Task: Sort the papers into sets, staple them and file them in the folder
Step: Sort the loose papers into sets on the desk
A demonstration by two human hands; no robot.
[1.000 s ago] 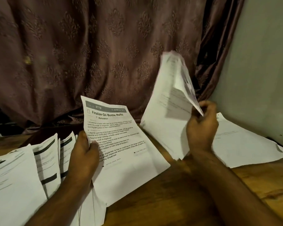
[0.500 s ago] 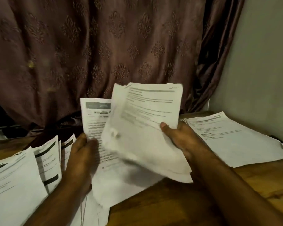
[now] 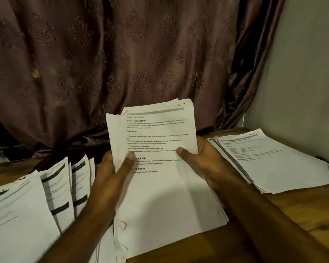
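Note:
Both hands hold one bundle of printed white papers [image 3: 160, 186] in front of me, its top page headed "SECTION 1". My left hand [image 3: 112, 175] grips the bundle's left edge with the thumb on the top page. My right hand [image 3: 203, 160] grips the right edge, thumb pressed on the text. The bundle's lower end rests on the wooden table [image 3: 302, 211]. A second stack of papers [image 3: 273, 164] lies flat on the table at the right. Fanned sheets with black bars [image 3: 51, 196] lie at the left. No stapler or folder is in view.
A brown patterned curtain [image 3: 122, 63] hangs close behind the table. A pale wall [image 3: 302, 82] closes off the right side. The table's bare wood shows at the lower right, between the held bundle and the right stack.
My right hand brought its sheaf of papers from the right over onto the sheet in my left hand. Both hands now hold them together as one bundle.

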